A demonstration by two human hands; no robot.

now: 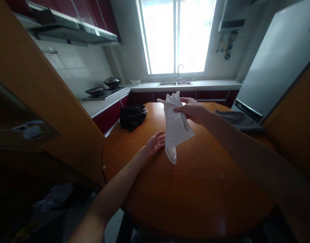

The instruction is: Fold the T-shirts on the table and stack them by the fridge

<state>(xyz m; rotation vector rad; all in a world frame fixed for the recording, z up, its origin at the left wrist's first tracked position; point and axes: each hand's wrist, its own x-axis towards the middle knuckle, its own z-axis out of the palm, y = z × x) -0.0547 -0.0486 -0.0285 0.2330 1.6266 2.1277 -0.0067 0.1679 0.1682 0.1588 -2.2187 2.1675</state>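
Observation:
A folded white cloth (176, 130) hangs above the middle of the wooden table (190, 199). My right hand (191, 110) pinches its upper right side between thumb and fingers, and its lower corner dangles downward. My left hand (156, 143) is just left of the cloth with the palm turned up and the fingers spread, holding nothing. Whether its fingertips touch the cloth is hard to tell.
On the table's left back edge lies a black cloth bundle (132, 117); a dark grey cloth (239, 120) lies at the right back. Beyond are a stove (106, 93) with two pans, a sink (167, 83) and a fridge (279, 57).

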